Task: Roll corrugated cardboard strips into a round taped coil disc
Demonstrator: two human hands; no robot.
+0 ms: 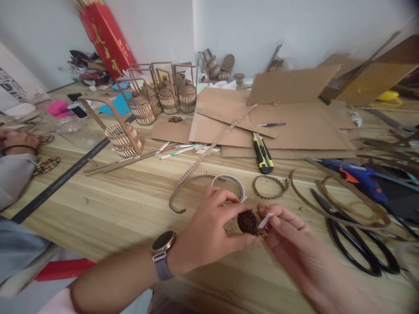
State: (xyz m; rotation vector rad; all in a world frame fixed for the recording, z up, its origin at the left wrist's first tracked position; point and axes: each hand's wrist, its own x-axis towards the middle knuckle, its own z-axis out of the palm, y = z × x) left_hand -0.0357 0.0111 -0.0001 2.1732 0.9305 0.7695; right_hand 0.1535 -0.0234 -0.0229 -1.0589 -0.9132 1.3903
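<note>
My left hand [209, 226], with a watch on its wrist, grips a small dark brown round piece [247, 222] with a ridged, rough-looking face between thumb and fingers. Close beside it, my right hand [291, 235] pinches a short white strip [265, 220], perhaps tape. Whether the strip touches the brown piece I cannot tell. Just behind my hands lie a roll of white tape [242, 188], partly hidden by my left fingers, a ring of ridged brown strip [270, 187] and a curved ridged strip [172, 203].
Black scissors [355, 244], a blue glue gun [360, 174] and brown strip coils lie right. A yellow-black utility knife [262, 155] rests by cardboard sheets [294, 126]. Several small handled baskets [168, 98] stand at the back left. Another person's hand [21, 141] is at far left.
</note>
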